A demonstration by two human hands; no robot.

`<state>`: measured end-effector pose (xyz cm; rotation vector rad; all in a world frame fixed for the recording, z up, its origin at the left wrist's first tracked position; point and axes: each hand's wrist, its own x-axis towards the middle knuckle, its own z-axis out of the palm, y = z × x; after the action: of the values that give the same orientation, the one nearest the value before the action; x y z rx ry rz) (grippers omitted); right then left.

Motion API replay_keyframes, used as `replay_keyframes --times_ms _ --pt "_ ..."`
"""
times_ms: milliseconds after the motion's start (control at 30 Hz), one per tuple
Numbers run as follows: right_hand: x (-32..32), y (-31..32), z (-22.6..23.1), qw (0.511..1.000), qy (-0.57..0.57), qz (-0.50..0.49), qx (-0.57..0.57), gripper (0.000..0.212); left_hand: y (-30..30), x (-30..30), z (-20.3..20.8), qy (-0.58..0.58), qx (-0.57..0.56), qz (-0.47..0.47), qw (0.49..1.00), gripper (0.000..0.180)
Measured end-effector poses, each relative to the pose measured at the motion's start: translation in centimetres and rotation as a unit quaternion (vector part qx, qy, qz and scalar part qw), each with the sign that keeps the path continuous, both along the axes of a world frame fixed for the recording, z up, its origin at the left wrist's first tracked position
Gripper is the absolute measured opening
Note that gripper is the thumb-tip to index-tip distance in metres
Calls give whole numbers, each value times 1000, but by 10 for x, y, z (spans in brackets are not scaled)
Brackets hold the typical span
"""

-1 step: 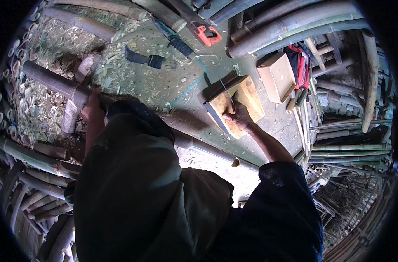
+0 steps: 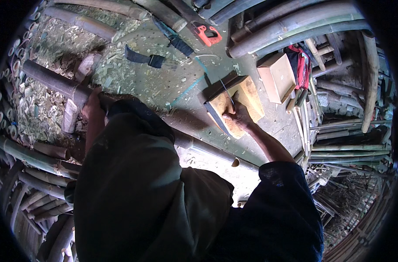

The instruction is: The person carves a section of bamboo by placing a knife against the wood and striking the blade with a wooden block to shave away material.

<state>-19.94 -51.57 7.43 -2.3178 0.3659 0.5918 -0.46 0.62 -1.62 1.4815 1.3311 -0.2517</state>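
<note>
A thick dark bamboo pole (image 2: 52,78) lies slantwise from the far left, passes beneath my body and comes out again at the right, where a round hole shows in it. My left hand (image 2: 92,105) is closed around this pole, beside two short wooden blocks (image 2: 70,115). At the right, my right hand (image 2: 237,115) is inside an open yellowish wooden box (image 2: 253,101), its fingers pinched on a thin, slender tool (image 2: 225,89). The tool slants up over the box's far rim. Its exact kind cannot be made out.
Beyond the hands lie an orange-handled handsaw (image 2: 207,36) and two dark long-bladed tools (image 2: 179,44) with black-wrapped grips. A cardboard box (image 2: 276,78) and a red-and-black bag (image 2: 300,65) stand right of the wooden box. Bamboo poles (image 2: 295,28) are stacked around; chips (image 2: 46,102) cover the left ground.
</note>
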Motion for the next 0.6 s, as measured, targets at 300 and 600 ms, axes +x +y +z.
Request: replay_keyframes --times_ms 300,600 --pt "6 11 1 998 16 -27 -57 87 28 -6 -67 -142 -132 -68 979 83" --pt "31 18 -60 995 -44 28 -82 70 21 -26 1 -211 -187 -104 954 101"
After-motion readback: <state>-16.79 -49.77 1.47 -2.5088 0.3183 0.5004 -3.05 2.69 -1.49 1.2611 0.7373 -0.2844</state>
